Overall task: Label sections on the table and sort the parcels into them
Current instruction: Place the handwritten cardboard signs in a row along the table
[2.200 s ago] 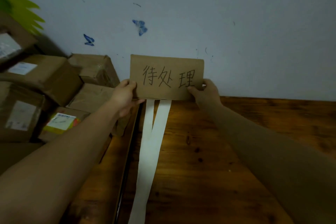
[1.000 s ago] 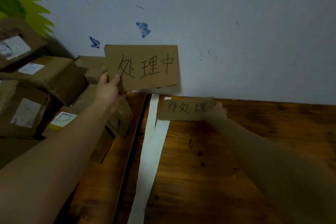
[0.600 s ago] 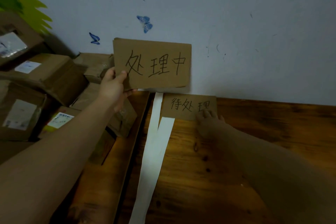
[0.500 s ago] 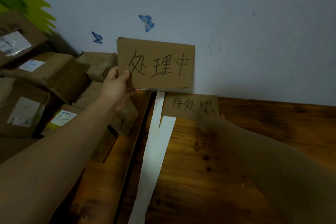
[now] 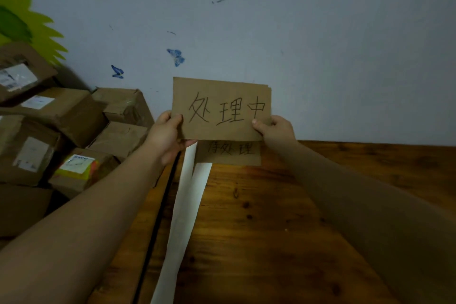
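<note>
Above the bench, your left hand and right hand each pinch a lower corner of the upright cardboard label. The second label lies flat below it. The parcels are stacked to the left.

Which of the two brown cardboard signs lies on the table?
The brown cardboard sign reading 待处理, on the wooden table by the wall. The sign reading 处理中 is held up by the left hand and right hand.
</note>
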The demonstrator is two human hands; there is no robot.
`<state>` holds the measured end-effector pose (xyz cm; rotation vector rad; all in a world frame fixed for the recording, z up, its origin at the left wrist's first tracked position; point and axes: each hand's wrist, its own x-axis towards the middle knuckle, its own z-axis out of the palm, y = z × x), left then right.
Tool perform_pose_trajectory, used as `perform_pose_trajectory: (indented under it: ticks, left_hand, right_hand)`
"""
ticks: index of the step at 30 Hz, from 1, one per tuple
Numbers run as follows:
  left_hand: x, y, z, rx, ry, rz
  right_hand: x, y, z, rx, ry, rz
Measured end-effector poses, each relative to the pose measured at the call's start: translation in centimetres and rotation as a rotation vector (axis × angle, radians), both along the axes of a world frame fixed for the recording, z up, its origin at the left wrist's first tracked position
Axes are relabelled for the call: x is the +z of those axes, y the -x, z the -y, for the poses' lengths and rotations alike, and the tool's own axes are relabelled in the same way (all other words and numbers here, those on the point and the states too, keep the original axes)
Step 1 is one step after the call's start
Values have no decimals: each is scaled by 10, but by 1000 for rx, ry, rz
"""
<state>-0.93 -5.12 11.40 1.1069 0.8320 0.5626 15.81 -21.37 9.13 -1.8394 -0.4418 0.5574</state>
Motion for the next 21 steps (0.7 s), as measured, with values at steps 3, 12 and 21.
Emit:
perform_pose_trajectory:
  ticks: [3, 12, 21]
  left_hand:
    - [1, -1, 14, -49, -24, -1]
    - [9, -42, 48, 21, -92, -11]
    - [-2, -80, 72, 342, -95, -6]
  right_hand:
    - [5, 2, 28, -80, 27, 25]
    - [6, -40, 100, -216, 90, -29]
    - [-42, -138, 164, -251, 416, -37]
